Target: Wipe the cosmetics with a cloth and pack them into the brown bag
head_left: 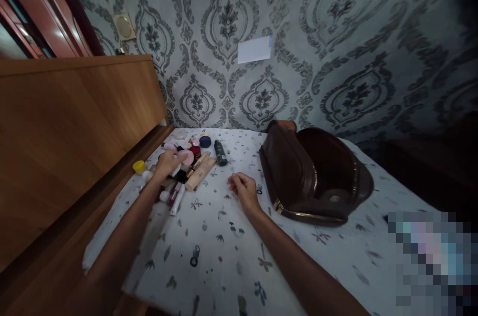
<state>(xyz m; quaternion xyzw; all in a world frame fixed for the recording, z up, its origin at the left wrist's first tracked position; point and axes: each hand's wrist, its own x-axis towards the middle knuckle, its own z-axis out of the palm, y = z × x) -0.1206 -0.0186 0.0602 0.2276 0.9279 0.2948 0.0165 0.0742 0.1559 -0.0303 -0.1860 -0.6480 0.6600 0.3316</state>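
Note:
My left hand (167,163) is over a cluster of cosmetics on the left of the patterned sheet (209,236). Its fingertips close on the edge of a round pink compact (187,158). Around it lie a beige tube (200,174), a white tube (178,200), a dark red jar (194,150), a navy-lidded jar (205,141) and a yellow-capped jar (139,166). A dark green bottle (220,153) lies just right of the group. My right hand (244,191) hovers or rests near the middle, its fingers curled together with nothing visible in them.
A brown leather bag (291,171) lies unzipped on the right, its dark inside showing. A wooden panel (93,112) borders the left side. The patterned wall (224,17) rises behind, with a white paper (254,50) on it. A blurred patch covers the lower right.

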